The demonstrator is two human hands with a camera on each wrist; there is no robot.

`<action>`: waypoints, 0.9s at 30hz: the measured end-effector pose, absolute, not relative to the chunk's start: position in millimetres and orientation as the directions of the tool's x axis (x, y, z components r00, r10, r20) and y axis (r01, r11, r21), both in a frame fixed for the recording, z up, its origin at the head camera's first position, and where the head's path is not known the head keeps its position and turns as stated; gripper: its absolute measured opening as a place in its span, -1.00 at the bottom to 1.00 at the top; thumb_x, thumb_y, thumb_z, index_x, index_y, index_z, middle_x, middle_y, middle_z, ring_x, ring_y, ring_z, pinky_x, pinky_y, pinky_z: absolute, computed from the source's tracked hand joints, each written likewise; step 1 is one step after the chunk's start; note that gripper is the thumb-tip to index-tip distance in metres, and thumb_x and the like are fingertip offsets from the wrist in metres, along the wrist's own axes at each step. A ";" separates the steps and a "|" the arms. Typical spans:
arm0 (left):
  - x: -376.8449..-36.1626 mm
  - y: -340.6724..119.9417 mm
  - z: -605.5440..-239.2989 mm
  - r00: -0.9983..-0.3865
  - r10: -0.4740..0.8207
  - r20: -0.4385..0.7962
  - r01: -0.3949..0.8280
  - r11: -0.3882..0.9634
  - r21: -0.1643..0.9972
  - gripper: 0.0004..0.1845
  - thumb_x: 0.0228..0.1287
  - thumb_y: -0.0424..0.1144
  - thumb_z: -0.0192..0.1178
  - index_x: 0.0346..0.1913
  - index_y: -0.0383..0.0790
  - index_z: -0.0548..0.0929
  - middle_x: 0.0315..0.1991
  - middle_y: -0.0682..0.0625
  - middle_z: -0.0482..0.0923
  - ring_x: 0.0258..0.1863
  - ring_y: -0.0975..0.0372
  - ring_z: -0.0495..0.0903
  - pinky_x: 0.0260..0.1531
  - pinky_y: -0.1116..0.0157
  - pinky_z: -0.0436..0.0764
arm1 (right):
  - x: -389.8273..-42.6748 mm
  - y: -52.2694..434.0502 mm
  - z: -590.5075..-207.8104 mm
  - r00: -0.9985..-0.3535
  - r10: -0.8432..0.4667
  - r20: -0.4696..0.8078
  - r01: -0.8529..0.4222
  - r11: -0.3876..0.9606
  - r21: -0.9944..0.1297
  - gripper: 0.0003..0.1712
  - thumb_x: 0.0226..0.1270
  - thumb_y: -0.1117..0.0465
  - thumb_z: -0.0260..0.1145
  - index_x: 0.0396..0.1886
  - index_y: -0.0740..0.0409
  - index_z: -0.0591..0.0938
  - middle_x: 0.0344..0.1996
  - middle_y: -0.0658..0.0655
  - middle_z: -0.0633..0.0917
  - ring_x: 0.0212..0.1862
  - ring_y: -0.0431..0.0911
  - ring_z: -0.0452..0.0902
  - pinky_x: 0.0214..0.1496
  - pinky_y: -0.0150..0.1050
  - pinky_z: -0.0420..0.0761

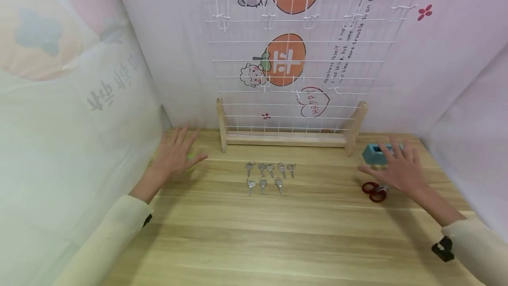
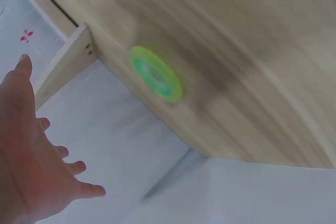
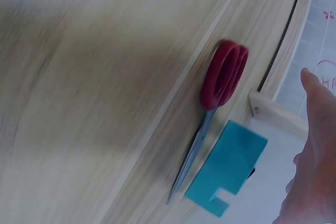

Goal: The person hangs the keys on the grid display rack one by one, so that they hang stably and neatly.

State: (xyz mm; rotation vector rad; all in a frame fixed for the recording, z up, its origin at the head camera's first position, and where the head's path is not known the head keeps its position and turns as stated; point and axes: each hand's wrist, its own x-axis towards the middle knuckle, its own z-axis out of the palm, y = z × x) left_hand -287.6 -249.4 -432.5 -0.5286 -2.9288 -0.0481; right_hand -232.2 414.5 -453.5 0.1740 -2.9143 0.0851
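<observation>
Sleeves [image 1: 107, 233], splayed fingers [image 2: 90, 190], metal scissors [image 3: 203, 125], green disc [image 2: 149, 74]

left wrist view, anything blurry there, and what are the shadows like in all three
Left wrist: the yellow-green disc has soft, smeared edges, with a broad dim shadow beside it on the table; right wrist: the red-handled scissors look crisper, and a diffuse shadow darkens the table; head: soft-edged shadows fall near the left forearm and right forearm.

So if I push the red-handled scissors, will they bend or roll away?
The scissors probably won't bend, since their blades look like stiff metal. They'd likely slide rather than roll, because they lie flat on the table.
</observation>
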 end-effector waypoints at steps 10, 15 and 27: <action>-311.1 -228.0 -395.0 -0.909 0.356 0.216 0.398 0.896 0.199 -0.10 0.59 0.22 0.01 0.71 -0.07 -0.15 0.68 -0.29 -0.25 0.57 -0.36 -0.02 0.37 -0.48 0.15 | -231.6 375.3 -446.8 -0.943 -0.195 0.270 -0.223 0.972 -0.078 0.26 0.11 -0.52 0.41 0.52 0.31 0.37 0.53 0.54 0.18 0.49 0.60 0.00 0.44 0.53 0.07; -329.0 -218.5 -383.4 -0.896 0.354 0.268 0.433 0.832 0.347 -0.13 0.59 0.03 0.14 0.70 -0.13 -0.08 0.66 -0.30 -0.10 0.60 -0.25 0.00 0.53 -0.25 0.08 | -233.8 354.3 -445.9 -0.942 -0.227 0.246 -0.270 0.950 -0.155 0.20 0.20 -0.47 0.38 0.56 0.27 0.32 0.57 0.49 0.14 0.54 0.54 -0.06 0.56 0.44 -0.08; -363.8 -203.6 -361.2 -0.900 0.259 0.350 0.434 0.589 0.681 -0.35 0.55 -0.32 0.19 0.58 -0.27 0.25 0.54 -0.32 0.25 0.42 -0.27 0.34 0.35 -0.21 0.43 | -244.1 298.7 -447.1 -0.938 -0.289 0.193 -0.326 0.924 -0.199 0.13 0.24 -0.43 0.39 0.56 0.22 0.35 0.60 0.44 0.13 0.62 0.41 -0.16 0.57 0.40 0.01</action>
